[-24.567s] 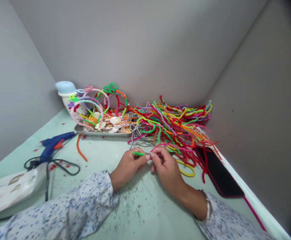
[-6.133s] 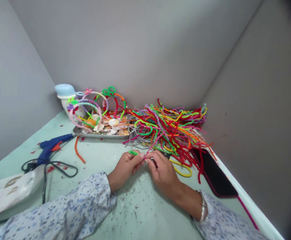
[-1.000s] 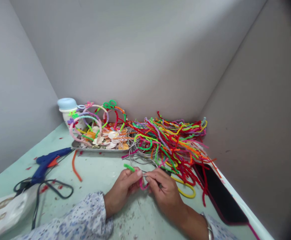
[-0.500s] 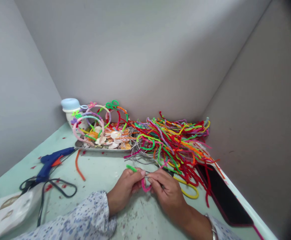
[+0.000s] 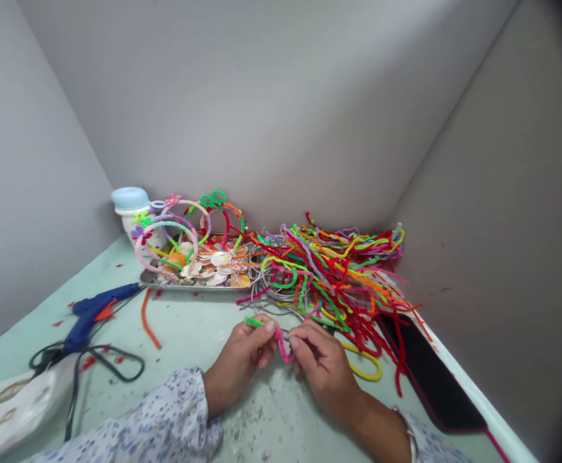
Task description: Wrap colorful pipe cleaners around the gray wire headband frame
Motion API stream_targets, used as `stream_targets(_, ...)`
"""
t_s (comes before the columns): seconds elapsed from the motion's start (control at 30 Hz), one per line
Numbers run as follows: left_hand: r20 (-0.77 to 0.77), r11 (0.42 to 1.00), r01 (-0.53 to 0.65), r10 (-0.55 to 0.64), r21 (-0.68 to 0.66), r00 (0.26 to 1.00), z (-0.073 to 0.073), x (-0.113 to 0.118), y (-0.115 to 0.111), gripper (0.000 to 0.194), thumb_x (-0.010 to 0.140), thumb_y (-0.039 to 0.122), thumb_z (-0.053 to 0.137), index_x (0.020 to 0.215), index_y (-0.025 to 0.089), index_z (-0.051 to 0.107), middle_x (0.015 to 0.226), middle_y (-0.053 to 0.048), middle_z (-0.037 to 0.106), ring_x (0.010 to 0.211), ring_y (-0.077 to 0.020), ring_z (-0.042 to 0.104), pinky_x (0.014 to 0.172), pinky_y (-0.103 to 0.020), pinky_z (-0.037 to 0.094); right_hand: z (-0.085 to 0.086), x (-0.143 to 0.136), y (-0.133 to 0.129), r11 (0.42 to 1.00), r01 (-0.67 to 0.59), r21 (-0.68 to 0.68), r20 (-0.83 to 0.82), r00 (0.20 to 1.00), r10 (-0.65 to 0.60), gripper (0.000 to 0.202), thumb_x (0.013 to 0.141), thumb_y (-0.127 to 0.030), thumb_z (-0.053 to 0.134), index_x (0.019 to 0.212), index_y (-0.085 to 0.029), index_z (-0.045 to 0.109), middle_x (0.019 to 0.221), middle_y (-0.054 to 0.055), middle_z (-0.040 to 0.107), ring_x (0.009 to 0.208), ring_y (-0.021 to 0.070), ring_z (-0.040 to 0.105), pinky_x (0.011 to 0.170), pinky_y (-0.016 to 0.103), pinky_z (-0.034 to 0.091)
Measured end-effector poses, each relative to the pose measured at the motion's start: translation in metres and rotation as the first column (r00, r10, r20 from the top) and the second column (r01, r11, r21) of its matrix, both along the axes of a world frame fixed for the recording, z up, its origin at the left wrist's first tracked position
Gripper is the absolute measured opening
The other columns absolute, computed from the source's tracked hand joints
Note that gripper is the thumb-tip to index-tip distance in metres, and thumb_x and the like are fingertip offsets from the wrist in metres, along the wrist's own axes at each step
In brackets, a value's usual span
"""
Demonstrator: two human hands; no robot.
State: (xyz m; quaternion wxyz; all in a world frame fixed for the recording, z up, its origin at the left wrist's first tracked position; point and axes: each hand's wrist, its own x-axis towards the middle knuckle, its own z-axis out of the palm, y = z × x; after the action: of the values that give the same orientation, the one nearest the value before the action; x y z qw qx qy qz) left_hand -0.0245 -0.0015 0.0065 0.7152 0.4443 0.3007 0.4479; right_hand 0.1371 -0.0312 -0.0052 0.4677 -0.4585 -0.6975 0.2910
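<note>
My left hand [image 5: 241,360] pinches a short green pipe cleaner piece [image 5: 254,322] between thumb and forefinger. My right hand [image 5: 323,368] meets it fingertip to fingertip and grips a pink pipe cleaner [image 5: 283,346] that curls down between the two hands. Both hands rest low on the pale green table [image 5: 199,328], just in front of a big tangle of coloured pipe cleaners [image 5: 334,267].
A metal tray [image 5: 191,284] with shells and pipe-cleaner hoops stands at the back, a white jar with a blue lid [image 5: 130,206] behind it. A blue glue gun [image 5: 92,312] and its black cord lie left. A dark phone [image 5: 435,386] lies right, a yellow loop [image 5: 365,370] beside it.
Over the last second the pink pipe cleaner has curled further down between my fingertips. The camera view shifted slightly. My hands stay together in the same spot.
</note>
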Motion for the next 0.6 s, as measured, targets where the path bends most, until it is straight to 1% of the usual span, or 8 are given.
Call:
stream_targets(0.1,-0.004,1.000,0.005,-0.005,-0.029,1.000,-0.002,-0.001,0.002,0.026,0.084,0.032,0.063,0.067,0.013,0.056,0.056,0.004,0.050,0.042,-0.0043,0.034,0.042,-0.020,0.021,0.002,0.000,-0.001,1.000,0.002,0.012,0.011,1.000,-0.002,0.019,0.094,-0.026,0.047,0.084,-0.021,0.062,0.077,0.002,0.056,0.072,0.0162,0.055,0.064,0.027,0.044)
stream_targets(0.17,-0.001,0.999,0.011,-0.011,-0.033,1.000,-0.004,-0.002,0.003,0.026,0.084,0.031,0.063,0.066,0.013,0.055,0.057,0.003,0.051,0.042,-0.0042,0.035,0.042,-0.020,0.022,0.000,-0.001,-0.002,1.000,0.011,0.016,-0.005,1.000,-0.011,0.016,0.094,-0.025,0.048,0.088,-0.021,0.063,0.080,0.003,0.056,0.075,0.0167,0.056,0.065,0.027,0.045)
stream_targets(0.3,-0.006,0.999,0.029,-0.029,-0.036,1.000,-0.005,-0.004,0.002,0.025,0.083,0.029,0.064,0.066,0.012,0.059,0.059,0.002,0.054,0.043,-0.0041,0.038,0.042,-0.019,0.025,-0.007,-0.001,-0.003,0.998,0.043,0.038,-0.079,0.996,-0.040,0.013,0.093,-0.024,0.048,0.098,-0.023,0.060,0.083,0.002,0.057,0.078,0.0173,0.058,0.066,0.028,0.047)
stream_targets(0.37,-0.014,0.998,0.047,-0.048,-0.046,0.999,-0.004,-0.005,0.001,0.024,0.082,0.029,0.066,0.067,0.011,0.061,0.060,0.001,0.056,0.044,-0.0042,0.040,0.043,-0.018,0.026,-0.008,0.000,-0.004,0.996,0.061,0.059,-0.110,0.992,-0.055,0.013,0.093,-0.023,0.048,0.101,-0.024,0.058,0.084,0.002,0.056,0.076,0.0163,0.058,0.067,0.028,0.047)
stream_targets(0.5,-0.004,0.994,0.094,-0.094,-0.052,0.996,-0.003,-0.005,0.002,0.023,0.080,0.029,0.068,0.067,0.010,0.065,0.060,-0.001,0.058,0.046,-0.0044,0.041,0.044,-0.018,0.029,-0.004,0.000,-0.005,0.978,0.108,0.181,-0.105,0.990,-0.090,0.014,0.092,-0.019,0.049,0.103,-0.025,0.056,0.093,0.003,0.054,0.080,0.0162,0.056,0.068,0.028,0.047)
stream_targets(0.6,-0.004,0.994,0.098,-0.098,-0.053,0.995,-0.003,-0.004,0.002,0.022,0.079,0.030,0.069,0.070,0.010,0.068,0.060,0.000,0.058,0.046,-0.0044,0.041,0.044,-0.017,0.029,-0.001,0.000,-0.007,0.956,0.161,0.244,-0.108,0.985,-0.138,0.019,0.090,-0.018,0.050,0.107,-0.024,0.053,0.101,0.005,0.051,0.084,0.0171,0.054,0.068,0.028,0.047)
